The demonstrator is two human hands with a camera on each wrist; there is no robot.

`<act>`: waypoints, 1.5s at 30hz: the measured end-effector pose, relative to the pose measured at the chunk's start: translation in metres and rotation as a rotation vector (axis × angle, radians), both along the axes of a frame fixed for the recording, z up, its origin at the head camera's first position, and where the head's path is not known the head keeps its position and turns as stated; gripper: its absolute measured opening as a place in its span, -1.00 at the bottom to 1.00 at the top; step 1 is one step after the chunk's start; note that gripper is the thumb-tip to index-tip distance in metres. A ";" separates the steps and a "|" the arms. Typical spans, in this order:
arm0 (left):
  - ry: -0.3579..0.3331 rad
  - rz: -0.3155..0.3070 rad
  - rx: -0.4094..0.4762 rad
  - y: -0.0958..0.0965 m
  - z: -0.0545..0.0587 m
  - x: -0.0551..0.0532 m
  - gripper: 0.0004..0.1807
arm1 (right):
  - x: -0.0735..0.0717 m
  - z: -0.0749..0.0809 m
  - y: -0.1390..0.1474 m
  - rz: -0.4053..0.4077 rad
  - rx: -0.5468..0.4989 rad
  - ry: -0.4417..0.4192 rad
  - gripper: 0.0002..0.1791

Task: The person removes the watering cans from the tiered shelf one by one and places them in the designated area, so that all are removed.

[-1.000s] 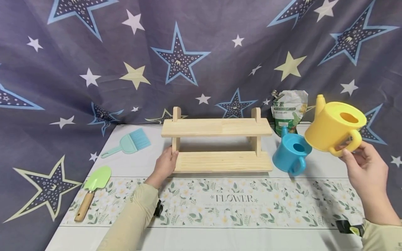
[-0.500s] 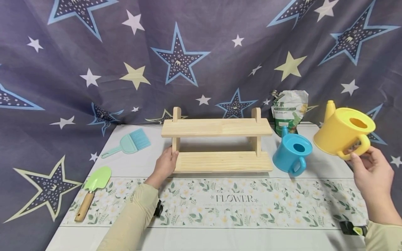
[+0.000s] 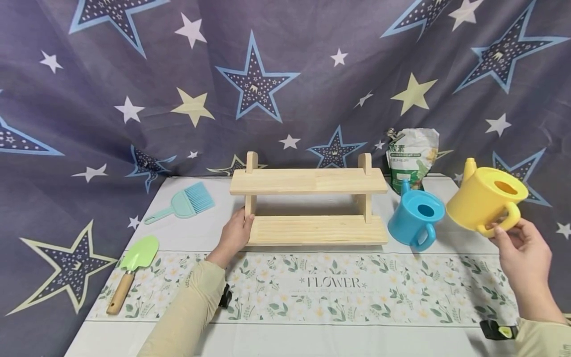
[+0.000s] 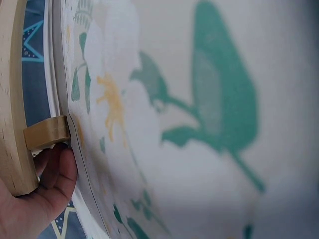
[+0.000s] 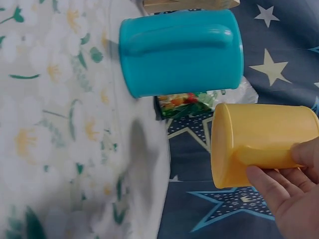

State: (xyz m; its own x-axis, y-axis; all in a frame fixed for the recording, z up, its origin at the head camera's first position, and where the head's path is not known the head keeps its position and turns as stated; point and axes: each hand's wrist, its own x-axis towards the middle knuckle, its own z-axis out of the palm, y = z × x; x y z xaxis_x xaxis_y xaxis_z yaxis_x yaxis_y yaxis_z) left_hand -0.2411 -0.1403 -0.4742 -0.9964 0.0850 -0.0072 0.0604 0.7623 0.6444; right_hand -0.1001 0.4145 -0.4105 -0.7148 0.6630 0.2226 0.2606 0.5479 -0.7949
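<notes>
A two-tier shelf of pale wood [image 3: 312, 230] stands mid-table. My left hand [image 3: 233, 237] grips the left end of its lower board; in the left wrist view, the fingers [image 4: 62, 174] curl beneath the board by a small wooden foot [image 4: 47, 132]. On the right, my right hand [image 3: 526, 255] pinches the handle of a yellow watering can [image 3: 475, 201], raised above the table with its spout up and away from me. The right wrist view shows the thumb and fingers at the handle of the yellow can [image 5: 269, 134]. A blue watering can [image 3: 408, 218] stands between it and the shelf.
Behind the blue can is a white-and-green bag [image 3: 412, 153] with a clip. At left lie a teal brush [image 3: 183, 202] and a green trowel [image 3: 140, 253] with a wooden handle. A star-patterned curtain [image 3: 285, 49] hangs right behind the table. A flower-printed band [image 3: 330, 307] crosses the tablecloth.
My right hand has carried the yellow watering can first right and away from the blue one, then lower and slightly back left. The left hand and shelf have stayed put.
</notes>
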 end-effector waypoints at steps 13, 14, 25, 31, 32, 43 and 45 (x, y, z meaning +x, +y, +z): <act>0.006 -0.003 -0.006 0.000 0.000 0.000 -0.42 | 0.002 -0.031 0.003 0.121 -0.036 -0.049 -0.57; 0.004 -0.004 -0.008 0.000 0.000 0.000 -0.42 | 0.001 -0.032 0.002 0.130 -0.027 -0.052 -0.55; 0.001 -0.005 -0.008 0.000 0.000 -0.001 -0.42 | 0.001 -0.041 -0.002 0.173 0.018 -0.169 -0.51; -0.001 0.000 -0.004 0.001 0.001 -0.002 -0.42 | 0.002 -0.044 -0.003 0.167 0.051 -0.222 -0.55; 0.000 0.002 -0.003 0.001 0.002 -0.002 -0.42 | 0.001 -0.044 -0.003 0.168 0.057 -0.229 -0.56; 0.000 0.000 0.021 0.003 0.000 -0.003 -0.43 | 0.006 -0.044 -0.001 0.191 0.058 -0.316 -0.44; -0.004 -0.003 0.034 0.002 0.001 -0.003 -0.44 | 0.009 -0.039 -0.003 0.152 0.069 -0.321 -0.40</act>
